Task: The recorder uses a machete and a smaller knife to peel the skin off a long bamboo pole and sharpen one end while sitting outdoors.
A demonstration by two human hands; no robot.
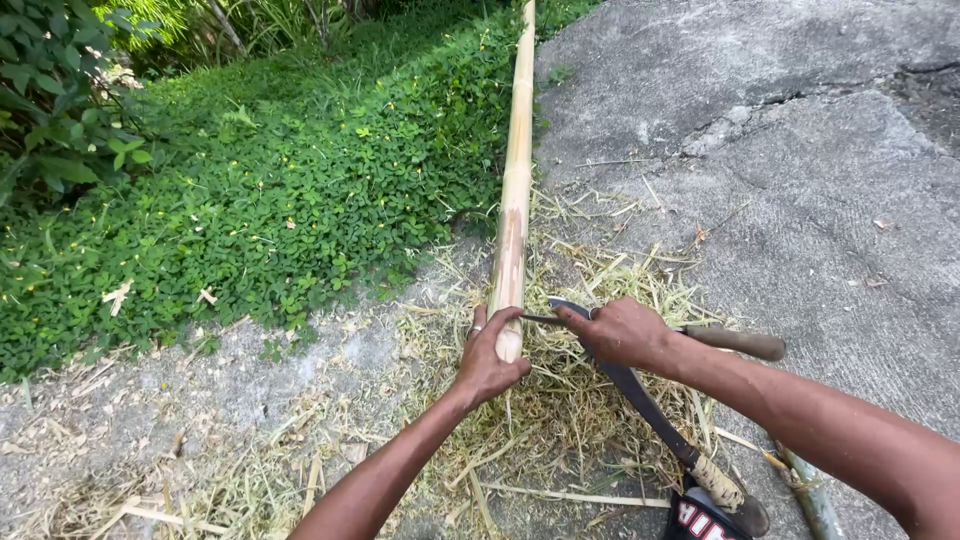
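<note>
Your left hand (490,355) is wrapped around the near end of the bamboo pole (516,170), fingers curled over the top, thumb on the left side; closed firmly on it. Your right hand (622,332) sits just right of that, fist shut on a small knife (545,318), blade tip pointing left and touching or nearly touching the pole end beside your left fingers; cannot tell which.

The pole runs straight away from you, long axis near vertical in the head view, its far end leaving the top edge along the border between grass (270,200) and concrete (800,180). Near end is at your hands, so both hands are at it, left one on it, right one just beside.

Both forearms come in from lower right, left arm more centred, right arm crossing low over a long machete (640,400) that lies diagonally on the ground, wrapped handle toward you. A second wooden handle (740,342) sticks out right, behind your right wrist.

Pale shavings and strips (560,410) litter the ground under and around your hands.
</note>
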